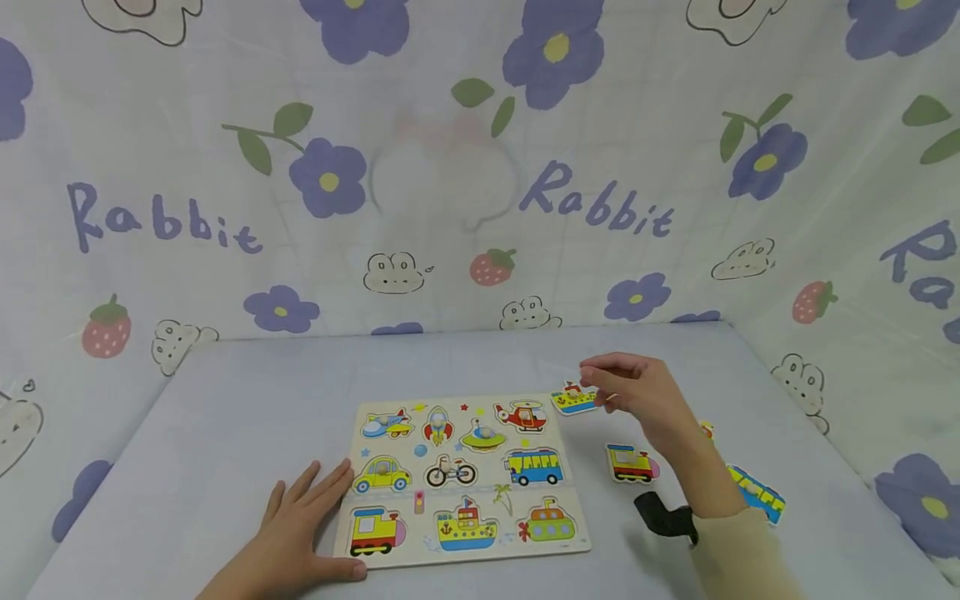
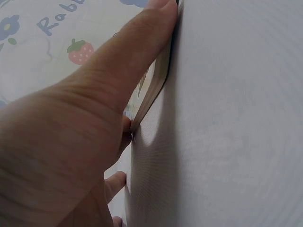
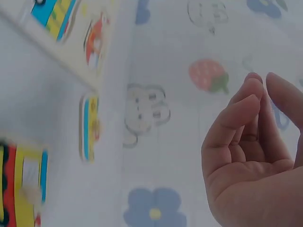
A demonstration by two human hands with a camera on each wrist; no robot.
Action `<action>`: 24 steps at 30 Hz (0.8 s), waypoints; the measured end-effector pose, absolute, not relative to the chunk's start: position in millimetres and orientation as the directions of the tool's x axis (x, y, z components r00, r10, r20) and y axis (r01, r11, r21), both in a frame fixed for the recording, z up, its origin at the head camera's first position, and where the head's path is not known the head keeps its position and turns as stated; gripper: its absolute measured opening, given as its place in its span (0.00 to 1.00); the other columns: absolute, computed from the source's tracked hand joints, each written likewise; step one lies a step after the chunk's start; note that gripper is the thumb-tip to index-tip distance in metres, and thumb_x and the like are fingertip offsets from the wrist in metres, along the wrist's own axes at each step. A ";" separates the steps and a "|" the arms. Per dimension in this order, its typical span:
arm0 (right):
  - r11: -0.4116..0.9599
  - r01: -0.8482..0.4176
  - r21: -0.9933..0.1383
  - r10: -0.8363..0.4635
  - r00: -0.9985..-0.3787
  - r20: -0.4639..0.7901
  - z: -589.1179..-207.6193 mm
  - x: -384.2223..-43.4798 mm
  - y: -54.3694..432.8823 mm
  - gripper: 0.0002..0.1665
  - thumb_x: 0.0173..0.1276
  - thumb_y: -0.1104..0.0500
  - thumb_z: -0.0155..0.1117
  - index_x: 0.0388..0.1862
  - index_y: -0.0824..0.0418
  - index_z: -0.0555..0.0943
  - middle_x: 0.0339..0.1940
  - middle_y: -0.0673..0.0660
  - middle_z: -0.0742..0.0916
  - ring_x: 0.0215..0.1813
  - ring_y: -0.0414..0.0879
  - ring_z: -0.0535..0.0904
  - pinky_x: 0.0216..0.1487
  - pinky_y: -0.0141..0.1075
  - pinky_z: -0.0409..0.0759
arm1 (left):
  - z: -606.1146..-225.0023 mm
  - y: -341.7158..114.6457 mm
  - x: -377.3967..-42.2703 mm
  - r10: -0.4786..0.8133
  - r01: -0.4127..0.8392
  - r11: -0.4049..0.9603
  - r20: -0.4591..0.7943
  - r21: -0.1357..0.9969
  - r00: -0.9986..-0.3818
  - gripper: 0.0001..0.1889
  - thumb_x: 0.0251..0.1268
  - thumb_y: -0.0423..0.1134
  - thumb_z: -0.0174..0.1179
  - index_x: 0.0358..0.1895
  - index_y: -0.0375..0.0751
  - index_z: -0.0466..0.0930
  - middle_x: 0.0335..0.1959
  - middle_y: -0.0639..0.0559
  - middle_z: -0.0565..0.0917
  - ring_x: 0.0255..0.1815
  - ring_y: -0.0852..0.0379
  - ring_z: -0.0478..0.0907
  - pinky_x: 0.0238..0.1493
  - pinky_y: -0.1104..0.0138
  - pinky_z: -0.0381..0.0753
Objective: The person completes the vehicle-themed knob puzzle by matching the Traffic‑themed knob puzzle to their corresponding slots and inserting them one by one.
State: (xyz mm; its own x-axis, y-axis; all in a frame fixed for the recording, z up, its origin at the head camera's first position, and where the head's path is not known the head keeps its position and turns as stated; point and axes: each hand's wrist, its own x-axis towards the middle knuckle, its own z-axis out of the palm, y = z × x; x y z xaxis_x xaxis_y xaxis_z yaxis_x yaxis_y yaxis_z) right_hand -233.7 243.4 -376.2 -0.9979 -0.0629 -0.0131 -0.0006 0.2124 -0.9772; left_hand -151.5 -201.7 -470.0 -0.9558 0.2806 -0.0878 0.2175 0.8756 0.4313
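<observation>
My left hand (image 1: 300,529) lies beside a wooden picture puzzle board (image 1: 465,489), its straight fingers at the left edge and its thumb at the front-left corner. Close up in the left wrist view, the thumb (image 2: 128,52) rests along the board's edge. Over the table's right side, my right hand (image 1: 633,396) hovers close to a ship puzzle piece (image 1: 572,402). Its fingers are loosely bent with nothing between them, as the right wrist view shows of the hand (image 3: 251,146). That ship piece lies by the board's back-right corner.
Right of the board lie a train piece (image 1: 630,464) and a bus piece (image 1: 759,497). Another small piece (image 1: 707,430) is mostly hidden behind the right wrist. A black strap end (image 1: 663,517) sticks out from that wrist. Patterned cloth (image 1: 442,217) walls the table's back and sides.
</observation>
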 end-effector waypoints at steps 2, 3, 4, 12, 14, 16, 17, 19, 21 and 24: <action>0.211 0.000 -0.977 -0.033 -0.999 -0.008 -377.2 -228.7 260.8 0.26 0.65 0.48 0.71 0.52 0.65 0.82 0.43 0.59 0.87 0.36 0.51 0.79 0.39 0.35 0.82 | -469.9 -202.3 -151.4 0.279 0.215 0.877 -0.091 0.430 -0.956 0.66 0.27 0.79 0.68 0.76 0.49 0.61 0.77 0.55 0.58 0.77 0.38 0.39 0.66 0.32 0.29; 0.210 0.004 -0.978 -0.020 -1.000 -0.008 -378.4 -226.0 269.3 0.26 0.65 0.47 0.71 0.52 0.65 0.82 0.42 0.57 0.86 0.36 0.50 0.79 0.39 0.35 0.82 | -470.0 -202.6 -151.4 0.278 0.215 0.877 -0.090 0.429 -0.956 0.66 0.26 0.79 0.68 0.76 0.49 0.61 0.77 0.55 0.58 0.77 0.38 0.39 0.66 0.32 0.29; 0.207 0.008 -0.978 -0.006 -1.000 -0.010 -379.9 -223.0 277.7 0.26 0.65 0.47 0.71 0.52 0.65 0.82 0.42 0.56 0.86 0.35 0.49 0.79 0.39 0.34 0.82 | -470.1 -202.9 -151.4 0.278 0.215 0.878 -0.089 0.428 -0.956 0.66 0.26 0.79 0.68 0.76 0.49 0.61 0.77 0.55 0.58 0.77 0.38 0.39 0.66 0.32 0.29; 0.162 0.072 -0.984 0.101 -0.993 -0.056 -394.4 -192.0 342.7 0.22 0.63 0.52 0.73 0.54 0.61 0.84 0.43 0.49 0.89 0.29 0.45 0.78 0.34 0.33 0.83 | -471.8 -203.7 -150.3 0.276 0.208 0.876 -0.098 0.436 -0.956 0.66 0.26 0.80 0.67 0.76 0.50 0.60 0.77 0.56 0.57 0.77 0.39 0.39 0.67 0.33 0.29; 0.187 0.099 -0.977 0.123 -0.989 -0.077 -398.1 -183.7 358.3 0.22 0.63 0.52 0.73 0.54 0.59 0.85 0.43 0.47 0.89 0.27 0.45 0.77 0.32 0.33 0.82 | -471.7 -204.0 -149.7 0.270 0.200 0.875 -0.102 0.441 -0.957 0.66 0.26 0.79 0.68 0.77 0.50 0.60 0.78 0.56 0.56 0.77 0.39 0.39 0.67 0.33 0.29; 0.199 0.141 -0.970 0.147 -0.983 -0.113 -401.9 -175.3 373.7 0.19 0.63 0.53 0.73 0.52 0.56 0.86 0.41 0.46 0.89 0.25 0.45 0.76 0.30 0.34 0.81 | -471.8 -204.3 -149.2 0.266 0.194 0.874 -0.105 0.446 -0.958 0.66 0.25 0.79 0.68 0.77 0.50 0.60 0.78 0.56 0.57 0.77 0.39 0.39 0.67 0.33 0.29; 0.217 0.169 -0.961 0.161 -0.978 -0.135 -404.5 -171.3 380.8 0.18 0.62 0.52 0.73 0.51 0.54 0.87 0.40 0.45 0.89 0.24 0.45 0.76 0.29 0.34 0.80 | -471.8 -204.4 -149.1 0.266 0.193 0.871 -0.104 0.451 -0.958 0.66 0.26 0.78 0.69 0.76 0.50 0.60 0.77 0.55 0.57 0.77 0.38 0.39 0.67 0.33 0.29; 0.252 0.222 -0.942 0.173 -0.968 -0.182 -410.6 -163.1 394.2 0.16 0.62 0.51 0.74 0.49 0.51 0.88 0.40 0.44 0.89 0.24 0.45 0.75 0.28 0.35 0.79 | -472.1 -203.9 -149.2 0.264 0.191 0.874 -0.106 0.447 -0.959 0.66 0.25 0.79 0.68 0.76 0.50 0.60 0.77 0.56 0.57 0.77 0.39 0.39 0.67 0.33 0.29; 0.271 0.279 -0.921 0.183 -0.955 -0.235 -417.9 -155.9 405.4 0.15 0.61 0.51 0.74 0.48 0.50 0.89 0.39 0.43 0.89 0.25 0.46 0.76 0.27 0.36 0.78 | -472.6 -203.2 -149.6 0.268 0.195 0.874 -0.106 0.444 -0.958 0.66 0.26 0.80 0.67 0.77 0.50 0.60 0.78 0.56 0.56 0.78 0.40 0.39 0.68 0.34 0.28; 0.315 0.336 -0.888 0.201 -0.938 -0.284 -427.7 -148.7 416.0 0.17 0.60 0.51 0.75 0.48 0.52 0.88 0.39 0.44 0.89 0.26 0.47 0.76 0.26 0.37 0.78 | -472.3 -202.8 -151.0 0.278 0.216 0.876 -0.087 0.431 -0.957 0.66 0.27 0.81 0.66 0.76 0.50 0.61 0.77 0.56 0.57 0.78 0.39 0.39 0.67 0.34 0.29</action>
State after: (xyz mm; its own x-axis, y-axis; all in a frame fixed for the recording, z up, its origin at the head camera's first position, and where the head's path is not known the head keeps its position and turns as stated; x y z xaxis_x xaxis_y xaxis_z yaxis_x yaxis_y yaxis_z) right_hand -148.7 416.0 -427.7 -0.9376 0.2005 -0.2840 0.3362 0.3145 -0.8877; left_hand -151.0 -202.8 -472.3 -0.9565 0.2784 -0.0870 0.2158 0.8762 0.4309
